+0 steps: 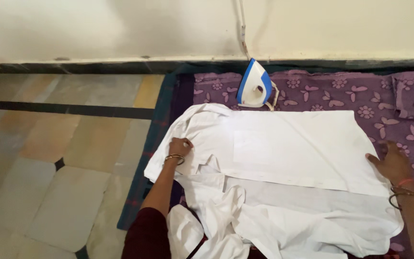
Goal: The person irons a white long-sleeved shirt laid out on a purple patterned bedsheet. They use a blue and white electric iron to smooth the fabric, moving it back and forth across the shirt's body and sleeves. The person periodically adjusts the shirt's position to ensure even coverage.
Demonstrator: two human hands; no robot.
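Observation:
A white shirt (283, 153) lies spread flat on a purple flowered cloth (341, 93) on the floor. My left hand (180, 146) rests on the shirt's left part near the collar, fingers curled against the fabric. My right hand (391, 160) lies at the shirt's right edge, fingers spread, partly on the purple cloth. Both wrists wear bangles. A blue and white iron (255, 85) stands upright on its heel just beyond the shirt's far edge, apart from both hands.
The iron's cord (242, 29) runs up the pale wall. A dark checked blanket edge (156, 129) borders the purple cloth on the left. Tiled floor (58, 153) stretches to the left. Bunched white fabric (226, 225) lies near my lap.

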